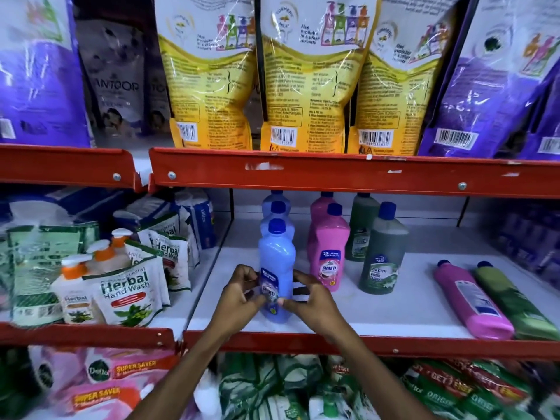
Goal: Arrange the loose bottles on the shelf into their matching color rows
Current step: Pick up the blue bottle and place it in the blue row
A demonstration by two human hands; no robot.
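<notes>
A blue bottle (277,262) stands upright at the front of the blue row on the white shelf (378,310). My left hand (239,295) grips its lower left side and my right hand (312,298) its lower right side. Two more blue bottles (278,211) stand behind it. Right of them stands a pink row (328,247) of two bottles, then a green row (383,253) of two. At the far right a loose pink bottle (471,298) and a loose green bottle (515,301) lie on their sides.
The red shelf lip (333,175) hangs just above the bottle caps. Herbal hand wash pouches (127,294) and pump bottles (72,286) fill the left bay. Yellow and purple refill pouches (306,86) stand on the shelf above. More packs (272,389) crowd the shelf below.
</notes>
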